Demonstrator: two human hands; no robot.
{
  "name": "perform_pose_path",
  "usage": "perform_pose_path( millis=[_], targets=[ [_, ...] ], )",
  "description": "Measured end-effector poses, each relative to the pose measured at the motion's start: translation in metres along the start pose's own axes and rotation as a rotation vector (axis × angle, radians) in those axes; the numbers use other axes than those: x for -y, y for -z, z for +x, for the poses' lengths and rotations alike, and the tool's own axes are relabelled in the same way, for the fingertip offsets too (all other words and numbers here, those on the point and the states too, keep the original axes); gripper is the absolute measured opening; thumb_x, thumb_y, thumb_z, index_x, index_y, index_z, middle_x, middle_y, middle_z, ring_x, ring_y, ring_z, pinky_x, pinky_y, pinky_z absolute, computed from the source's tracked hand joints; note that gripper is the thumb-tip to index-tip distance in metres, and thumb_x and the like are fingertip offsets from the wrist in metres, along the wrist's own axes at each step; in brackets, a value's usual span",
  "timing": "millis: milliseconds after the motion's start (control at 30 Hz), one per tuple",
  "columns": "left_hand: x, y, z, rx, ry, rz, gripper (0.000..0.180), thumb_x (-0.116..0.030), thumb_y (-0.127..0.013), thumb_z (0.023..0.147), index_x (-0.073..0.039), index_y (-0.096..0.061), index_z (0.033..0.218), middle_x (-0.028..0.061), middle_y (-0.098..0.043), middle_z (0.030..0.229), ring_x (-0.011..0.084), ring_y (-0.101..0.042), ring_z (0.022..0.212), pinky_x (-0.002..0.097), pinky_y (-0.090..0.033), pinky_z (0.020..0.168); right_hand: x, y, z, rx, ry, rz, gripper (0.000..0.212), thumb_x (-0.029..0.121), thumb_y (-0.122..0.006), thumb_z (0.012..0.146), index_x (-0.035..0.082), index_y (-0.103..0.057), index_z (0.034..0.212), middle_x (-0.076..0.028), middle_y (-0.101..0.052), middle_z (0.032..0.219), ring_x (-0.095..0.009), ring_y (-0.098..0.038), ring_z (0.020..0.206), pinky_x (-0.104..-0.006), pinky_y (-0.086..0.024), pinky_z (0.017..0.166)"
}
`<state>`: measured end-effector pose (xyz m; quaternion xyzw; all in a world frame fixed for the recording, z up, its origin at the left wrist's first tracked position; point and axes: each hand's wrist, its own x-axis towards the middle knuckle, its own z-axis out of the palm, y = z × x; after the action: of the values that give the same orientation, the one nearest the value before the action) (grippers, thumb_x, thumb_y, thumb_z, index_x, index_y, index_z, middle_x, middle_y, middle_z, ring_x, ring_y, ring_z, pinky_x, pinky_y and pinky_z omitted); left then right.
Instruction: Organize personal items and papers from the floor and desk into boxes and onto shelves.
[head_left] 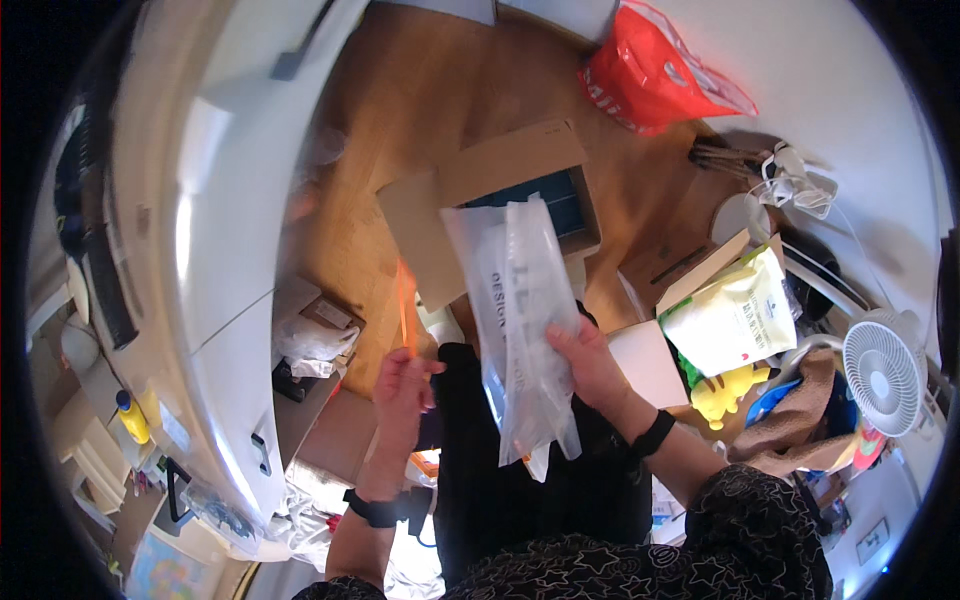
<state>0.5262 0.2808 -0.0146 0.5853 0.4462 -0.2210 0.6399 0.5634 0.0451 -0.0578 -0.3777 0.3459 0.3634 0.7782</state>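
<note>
My right hand (592,368) is closed on translucent frosted plastic bags (505,300) with dark printing, thumb on top, in front of my dark trousers. The bags hang flat and overlap, one layer folded lengthwise. To the left, my left hand (404,388) has its fingers curled, pinching the lower end of a narrow orange strip (406,305) that points away from me. What kind of thing the strip is I cannot make out. Beyond the bags stands an open cardboard box (510,160) on the wooden floor, with something dark teal inside; the bags cover part of it.
A red plastic bag (650,75) lies at the far right by the wall. On the right are a white-green pouch (735,312) in a carton, a yellow plush toy (727,393) and a white fan (882,370). White cabinets (235,230) run along the left.
</note>
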Motion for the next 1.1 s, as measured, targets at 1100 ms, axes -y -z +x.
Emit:
perform_pose_path(
  millis=[1100],
  targets=[
    [-0.103,-0.009,-0.108,0.599,-0.330,0.419,0.045,-0.003,-0.066,0.071,-0.001,-0.046,0.111,0.0106,-0.058,0.100,0.0181,-0.057,0.089,0.0298,-0.048,0.077,-0.066,-0.132,-0.157,-0.021,0.478,-0.219,0.050,0.016,-0.067,0.077,0.003,-0.044,0.120,-0.007,-0.055,0.107,-0.013,-0.051,0.097,-0.0282,-0.043,0.083]
  ],
)
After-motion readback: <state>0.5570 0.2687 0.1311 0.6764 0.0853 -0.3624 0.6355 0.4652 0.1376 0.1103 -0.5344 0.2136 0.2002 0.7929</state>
